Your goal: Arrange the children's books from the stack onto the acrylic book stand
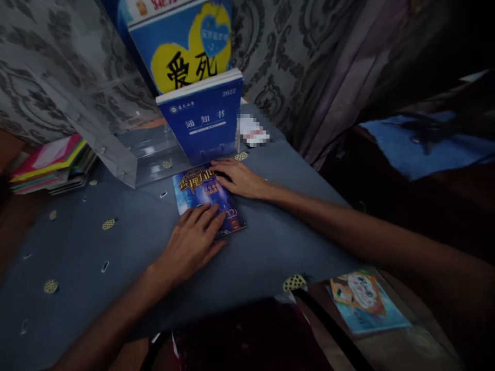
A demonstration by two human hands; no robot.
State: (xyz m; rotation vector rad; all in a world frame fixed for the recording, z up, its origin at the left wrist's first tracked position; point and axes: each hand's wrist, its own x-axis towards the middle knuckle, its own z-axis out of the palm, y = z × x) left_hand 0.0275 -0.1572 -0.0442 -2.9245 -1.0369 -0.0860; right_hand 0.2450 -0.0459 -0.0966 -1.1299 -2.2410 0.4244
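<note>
Blue-grey table (133, 226) with pineapple prints (109, 224)

Along the far edge, I see a bright-coloured stack of books or folders (50, 165) towards the left, then a clear stand (118, 161). Just in front of it a blue book (198, 192) lies flat; a blurred white item (253, 130) lies near the far right corner.

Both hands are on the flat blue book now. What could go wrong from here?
The right hand lies close to the foot of the upright blue booklet, so a careless lift might knock it. The far edge of the flat book sits close to the clear rack; pushing forward could bump that. The left hand covers part of the near end, so dragging might skew the book.
</note>
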